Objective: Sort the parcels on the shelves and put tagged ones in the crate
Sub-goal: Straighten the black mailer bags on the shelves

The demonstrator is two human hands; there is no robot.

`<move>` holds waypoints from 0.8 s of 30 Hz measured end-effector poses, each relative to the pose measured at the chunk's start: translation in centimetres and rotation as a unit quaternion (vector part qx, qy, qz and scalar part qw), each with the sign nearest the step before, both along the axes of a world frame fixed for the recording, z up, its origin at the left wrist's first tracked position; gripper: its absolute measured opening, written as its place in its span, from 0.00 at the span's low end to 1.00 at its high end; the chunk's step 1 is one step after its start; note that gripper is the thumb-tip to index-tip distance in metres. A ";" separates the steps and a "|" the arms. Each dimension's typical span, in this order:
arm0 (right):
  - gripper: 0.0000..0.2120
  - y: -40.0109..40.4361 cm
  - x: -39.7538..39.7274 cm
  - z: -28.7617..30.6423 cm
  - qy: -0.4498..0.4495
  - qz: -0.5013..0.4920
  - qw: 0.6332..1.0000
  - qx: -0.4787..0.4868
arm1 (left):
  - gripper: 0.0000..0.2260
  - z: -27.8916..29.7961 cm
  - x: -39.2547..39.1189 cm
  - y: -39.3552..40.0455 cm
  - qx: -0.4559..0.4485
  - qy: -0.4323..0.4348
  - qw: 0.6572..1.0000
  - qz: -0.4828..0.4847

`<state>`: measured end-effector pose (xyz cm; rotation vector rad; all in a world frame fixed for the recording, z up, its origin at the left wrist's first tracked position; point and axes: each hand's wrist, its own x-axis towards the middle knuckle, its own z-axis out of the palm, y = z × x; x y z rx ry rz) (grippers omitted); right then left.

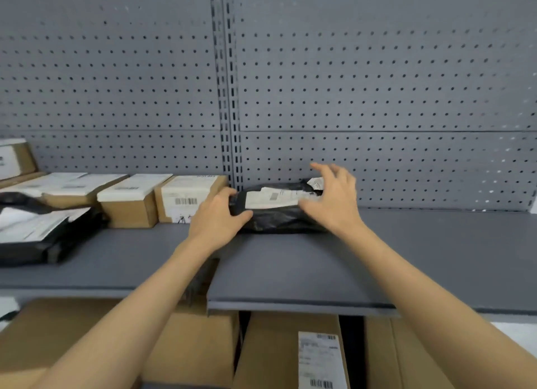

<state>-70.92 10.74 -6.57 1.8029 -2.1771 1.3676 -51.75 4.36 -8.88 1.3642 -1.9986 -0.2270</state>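
Observation:
A black plastic mailer parcel [279, 214] with a white label lies on the grey shelf [290, 266], close to the pegboard back. My left hand [218, 214] grips its left end, thumb in front and fingers wrapped over the top edge. My right hand [334, 197] hovers at its right end with the fingers spread, touching or nearly touching the bag. No crate is in view.
Left of the parcel stand several labelled cardboard boxes [186, 198] in a row, and another black mailer [43, 231] lies at the far left. Larger cardboard boxes [290, 351] sit on the level below. The shelf right of my hands is bare.

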 end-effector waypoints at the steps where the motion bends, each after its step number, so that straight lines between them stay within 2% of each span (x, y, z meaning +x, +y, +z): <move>1: 0.32 0.1 0.9 0.3 -0.013 0.017 1.000 -0.018 | 0.26 0.1 0.5 0.5 -0.009 0.004 1.000 -0.001; 6: 0.25 0.8 6.9 -1.3 -0.016 0.115 0.993 -0.020 | 0.26 -0.5 4.6 3.3 -0.032 -0.012 0.999 -0.017; 10: 0.22 1.6 12.1 -3.2 -0.005 0.195 0.980 -0.033 | 0.24 -1.4 8.9 6.2 -0.083 -0.036 0.996 0.025; 15: 0.19 3.1 18.7 -3.9 -0.037 0.263 0.962 -0.063 | 0.21 -2.7 15.1 10.1 -0.127 -0.004 0.987 0.098; 21: 0.17 4.9 24.7 -5.4 0.013 0.308 0.947 -0.085 | 0.14 -5.2 21.9 12.2 -0.164 0.079 0.972 0.146; 24: 0.15 5.0 28.8 -6.1 0.030 0.318 0.942 -0.100 | 0.12 -6.8 25.7 12.1 -0.163 0.076 0.974 0.140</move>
